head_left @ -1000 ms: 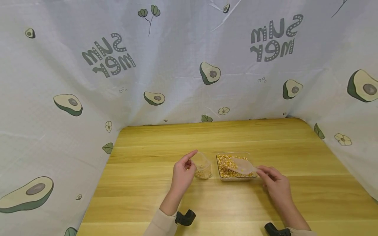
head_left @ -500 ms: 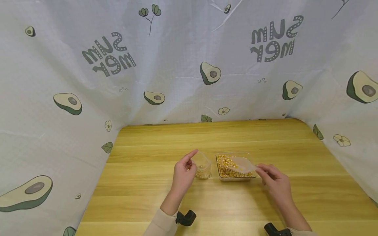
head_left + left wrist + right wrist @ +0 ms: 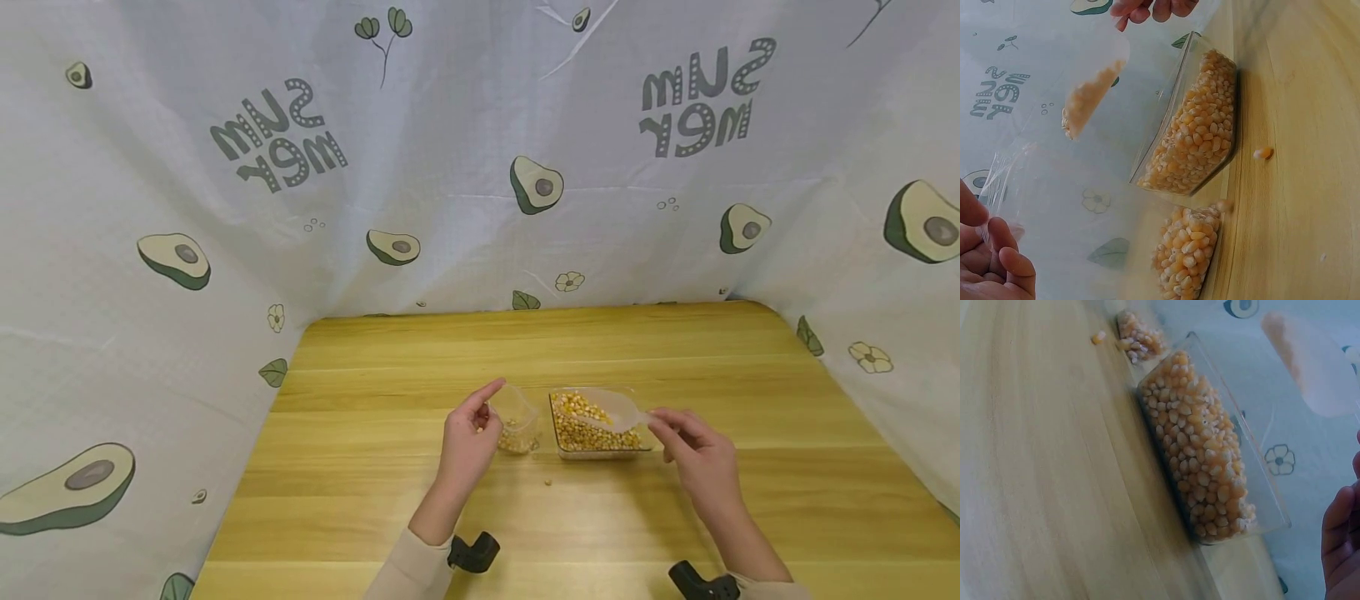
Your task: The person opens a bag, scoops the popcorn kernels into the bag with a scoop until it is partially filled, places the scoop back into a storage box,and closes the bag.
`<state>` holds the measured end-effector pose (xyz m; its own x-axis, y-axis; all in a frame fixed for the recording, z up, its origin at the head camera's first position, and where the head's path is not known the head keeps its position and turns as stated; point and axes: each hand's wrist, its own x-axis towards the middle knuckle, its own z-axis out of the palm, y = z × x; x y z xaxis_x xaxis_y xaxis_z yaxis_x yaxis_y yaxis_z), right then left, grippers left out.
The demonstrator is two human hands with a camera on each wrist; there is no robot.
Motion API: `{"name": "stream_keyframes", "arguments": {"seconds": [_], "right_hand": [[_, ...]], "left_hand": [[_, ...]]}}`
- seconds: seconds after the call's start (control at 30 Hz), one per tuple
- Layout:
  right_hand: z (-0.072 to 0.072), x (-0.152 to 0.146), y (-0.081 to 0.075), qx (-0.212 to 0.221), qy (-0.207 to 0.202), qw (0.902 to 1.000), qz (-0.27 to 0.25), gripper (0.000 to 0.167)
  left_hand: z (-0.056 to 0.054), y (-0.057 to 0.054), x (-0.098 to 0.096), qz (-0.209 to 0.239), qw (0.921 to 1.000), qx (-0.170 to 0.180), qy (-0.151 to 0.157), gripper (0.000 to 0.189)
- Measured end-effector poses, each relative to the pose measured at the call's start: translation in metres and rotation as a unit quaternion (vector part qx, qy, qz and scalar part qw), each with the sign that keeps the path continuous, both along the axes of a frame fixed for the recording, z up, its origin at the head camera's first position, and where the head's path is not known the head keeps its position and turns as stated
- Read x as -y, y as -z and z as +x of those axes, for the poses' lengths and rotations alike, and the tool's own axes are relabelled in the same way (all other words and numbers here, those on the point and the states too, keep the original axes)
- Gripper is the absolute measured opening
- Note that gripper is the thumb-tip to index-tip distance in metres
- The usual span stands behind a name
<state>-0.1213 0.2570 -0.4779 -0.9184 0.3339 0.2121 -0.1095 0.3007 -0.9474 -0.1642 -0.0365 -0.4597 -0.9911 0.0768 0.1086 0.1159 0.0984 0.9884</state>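
My left hand (image 3: 468, 433) pinches the rim of a clear plastic bag (image 3: 1029, 172), which stands on the table with corn kernels (image 3: 1188, 250) in its bottom. My right hand (image 3: 701, 467) grips the handle of a translucent scoop (image 3: 621, 408). Kernels lie in the scoop, and in the left wrist view it hangs above the container, its tip toward the bag. Below it, a clear rectangular container (image 3: 600, 456) is well filled with corn kernels (image 3: 1191, 450). The scoop's handle is mostly out of the right wrist view.
A single kernel (image 3: 547, 482) lies on the wooden table (image 3: 360, 500) in front of the bag and container. A white cloth (image 3: 450, 125) printed with avocados surrounds the table at the back and sides. Black wrist mounts (image 3: 474, 552) sit at the sleeves.
My right hand has raised the scoop slightly and tilted it, lifting it up from the kernels in the container. A loose kernel now shows on the table. My left hand has hardly moved.
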Motion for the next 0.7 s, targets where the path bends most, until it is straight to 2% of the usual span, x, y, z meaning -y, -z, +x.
{"name": "stream_keyframes", "arguments": {"seconds": [0.37,0.5,0.7], "right_hand": [[-0.003,0.008,-0.018,-0.013,-0.015,0.9997,0.016,0.022],[-0.005,0.012,-0.024,-0.014,-0.030,0.9985,0.043,0.022],[-0.008,0.020,-0.034,-0.017,-0.053,0.9968,0.057,0.020]], "left_hand": [[-0.001,0.000,0.000,0.000,1.0000,-0.006,0.001,0.051],[-0.002,0.000,-0.001,0.000,1.0000,-0.002,0.000,0.051],[-0.002,-0.001,-0.001,0.005,1.0000,0.007,0.001,0.051]]}}
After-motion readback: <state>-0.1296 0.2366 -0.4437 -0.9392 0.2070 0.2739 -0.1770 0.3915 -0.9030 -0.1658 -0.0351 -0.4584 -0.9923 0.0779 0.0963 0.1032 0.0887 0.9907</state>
